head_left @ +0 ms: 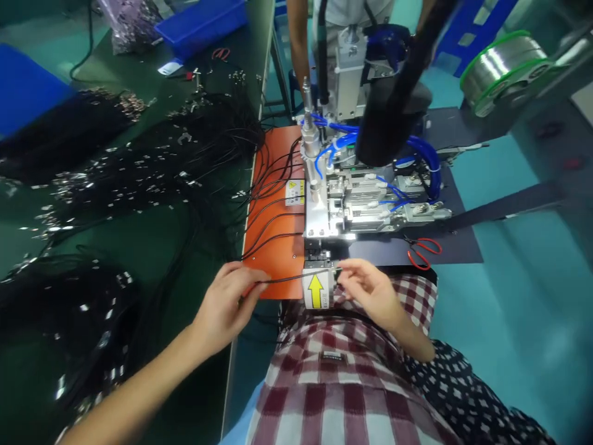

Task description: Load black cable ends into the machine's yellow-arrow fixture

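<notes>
A thin black cable [296, 275] stretches between my two hands, above the front edge of the orange plate and a white label with a yellow arrow [315, 290]. My left hand [231, 293] is closed round the cable, thumb and fingers pinching it. At the cable's end, my right hand [368, 290] pinches the tip between thumb and fingers; the fingers partly hide that end. Just beyond my hands stands a metal machine [319, 216] with blue air tubes. Several other black cables [273, 219] run across the orange plate [278, 253] into its left side.
Bundles of black cables with shiny ends [157, 154] cover the dark green table at left. Red-handled scissors [424, 252] lie right of the machine. A solder wire spool [504, 68] hangs upper right. Blue bins [204, 25] stand far left. Another person's arm [298, 37] shows behind the machine.
</notes>
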A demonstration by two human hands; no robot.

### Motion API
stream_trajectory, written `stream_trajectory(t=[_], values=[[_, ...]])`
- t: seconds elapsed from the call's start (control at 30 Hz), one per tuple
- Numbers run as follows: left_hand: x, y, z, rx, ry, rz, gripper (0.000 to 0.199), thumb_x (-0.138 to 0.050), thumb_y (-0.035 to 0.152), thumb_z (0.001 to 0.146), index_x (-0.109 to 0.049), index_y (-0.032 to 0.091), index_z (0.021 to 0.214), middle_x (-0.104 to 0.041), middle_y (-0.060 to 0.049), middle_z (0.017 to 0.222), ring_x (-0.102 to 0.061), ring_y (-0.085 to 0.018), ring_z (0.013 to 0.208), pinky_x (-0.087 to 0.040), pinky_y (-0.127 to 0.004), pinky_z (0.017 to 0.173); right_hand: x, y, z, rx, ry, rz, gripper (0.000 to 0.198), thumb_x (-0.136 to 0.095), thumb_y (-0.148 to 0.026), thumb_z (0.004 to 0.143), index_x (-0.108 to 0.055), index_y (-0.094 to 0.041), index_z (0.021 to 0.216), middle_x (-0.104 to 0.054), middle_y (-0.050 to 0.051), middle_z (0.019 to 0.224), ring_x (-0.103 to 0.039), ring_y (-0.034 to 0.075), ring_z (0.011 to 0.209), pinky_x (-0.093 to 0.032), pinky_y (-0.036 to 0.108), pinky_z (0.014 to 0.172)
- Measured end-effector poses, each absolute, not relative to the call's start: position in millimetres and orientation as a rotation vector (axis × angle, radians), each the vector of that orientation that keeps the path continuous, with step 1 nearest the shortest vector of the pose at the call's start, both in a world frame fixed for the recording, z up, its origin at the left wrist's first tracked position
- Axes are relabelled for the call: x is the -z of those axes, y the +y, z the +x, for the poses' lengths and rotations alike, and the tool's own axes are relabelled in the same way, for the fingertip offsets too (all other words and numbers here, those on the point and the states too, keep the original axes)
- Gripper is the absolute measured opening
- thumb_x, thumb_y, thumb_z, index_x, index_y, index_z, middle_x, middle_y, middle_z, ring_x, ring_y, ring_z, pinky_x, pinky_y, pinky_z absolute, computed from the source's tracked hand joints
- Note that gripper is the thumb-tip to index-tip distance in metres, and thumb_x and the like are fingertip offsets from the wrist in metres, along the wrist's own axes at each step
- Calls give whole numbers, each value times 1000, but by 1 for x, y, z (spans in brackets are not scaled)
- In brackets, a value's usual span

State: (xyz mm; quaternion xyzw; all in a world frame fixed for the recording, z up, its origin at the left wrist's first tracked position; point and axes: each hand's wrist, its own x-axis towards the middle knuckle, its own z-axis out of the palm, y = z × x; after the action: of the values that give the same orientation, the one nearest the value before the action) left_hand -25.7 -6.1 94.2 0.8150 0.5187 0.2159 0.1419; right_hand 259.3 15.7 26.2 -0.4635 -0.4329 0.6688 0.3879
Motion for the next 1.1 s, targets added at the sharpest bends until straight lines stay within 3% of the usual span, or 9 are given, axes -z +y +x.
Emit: stream_trajectory(t=[0.07,0.27,0.4,0.5,0.57,0.67,0.93,1.1], values=[[-84,-4,-17,-653,1472,2385,14,-52,12,90,-58,20,100,-70,-3,87,-64,-16,82,-49,-32,81,-33,15,251,-1727,-1108,-1086,36,-72,-27,78,-63,-23,113,-65,2,88,-58,11,62,-51,27,61],[-75,4,16,-545,1407,2397,10,-55,19,90,-59,19,99,-70,-3,86,-64,-17,77,-46,-35,78,-40,18,241,-1655,-998,-1138,15,-67,-32,83,-69,-19,91,-65,0,66,-62,13,58,-53,27,59],[-89,20,48,-363,1293,2020,21,-47,27,95,-56,20,113,-68,-3,91,-62,-16,78,-47,-29,71,-39,17,240,-1564,-1155,-1148,10,-67,-27,83,-72,-20,88,-68,3,80,-60,12,60,-51,25,55],[-91,31,62,-350,1153,1756,21,-41,28,98,-61,21,102,-65,1,80,-60,-13,69,-45,-24,62,-38,17,247,-1469,-1211,-1151,14,-69,-24,81,-72,-21,94,-68,4,85,-60,13,67,-51,25,58],[-87,33,63,-429,1141,1635,21,-46,30,96,-65,20,92,-65,1,75,-60,-12,66,-45,-22,60,-36,16,253,-1495,-1145,-1150,18,-71,-24,80,-70,-20,98,-67,2,80,-60,12,65,-50,24,57],[-79,30,61,-550,1199,1459,18,-57,32,91,-66,18,84,-66,0,71,-61,-12,61,-46,-21,56,-34,16,259,-1603,-1040,-1131,12,-70,-29,81,-67,-19,88,-63,0,73,-56,10,57,-47,23,53],[-73,24,65,-635,1203,1266,15,-64,32,86,-66,17,83,-67,0,64,-64,-13,56,-51,-21,52,-28,17,247,-1813,-848,-997,17,-68,-35,83,-65,-18,83,-59,-3,65,-50,8,50,-41,21,48],[-72,21,64,-671,1287,1422,14,-63,29,86,-66,17,79,-66,0,65,-62,-12,56,-49,-21,54,-36,16,249,-1647,-1043,-1075,10,-66,-27,85,-67,-18,79,-62,-1,70,-53,9,52,-45,23,51]])
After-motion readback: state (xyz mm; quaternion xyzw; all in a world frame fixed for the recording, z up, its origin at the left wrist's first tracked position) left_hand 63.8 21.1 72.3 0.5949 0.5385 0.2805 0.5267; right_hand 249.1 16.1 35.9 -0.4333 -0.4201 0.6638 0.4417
